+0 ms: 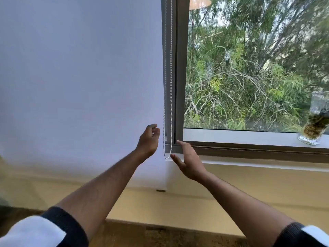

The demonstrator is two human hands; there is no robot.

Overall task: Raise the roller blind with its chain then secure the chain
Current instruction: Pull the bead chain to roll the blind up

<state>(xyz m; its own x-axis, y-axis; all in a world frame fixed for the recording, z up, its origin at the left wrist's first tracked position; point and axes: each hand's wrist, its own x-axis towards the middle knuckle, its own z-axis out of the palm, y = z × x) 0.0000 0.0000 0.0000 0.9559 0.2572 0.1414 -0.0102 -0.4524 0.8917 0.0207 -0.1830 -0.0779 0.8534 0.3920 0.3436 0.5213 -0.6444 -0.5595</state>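
Observation:
A white roller blind (80, 77) hangs fully down over the left window pane, and its bottom bar (161, 190) sits below the sill. A white bead chain (171, 77) hangs as a loop along the blind's right edge in front of the grey window frame (180, 68), ending just above the sill. My left hand (148, 139) is raised just left of the chain, fingers loosely curled, holding nothing. On the other side, my right hand (188, 161) is spread flat by the loop's lower end, thumb close to it but not gripping.
The right pane is uncovered and shows trees outside. A glass vase (315, 122) with plant roots stands on the sill at far right. Below the sill runs a cream wall (231, 189), with wooden floor at the bottom.

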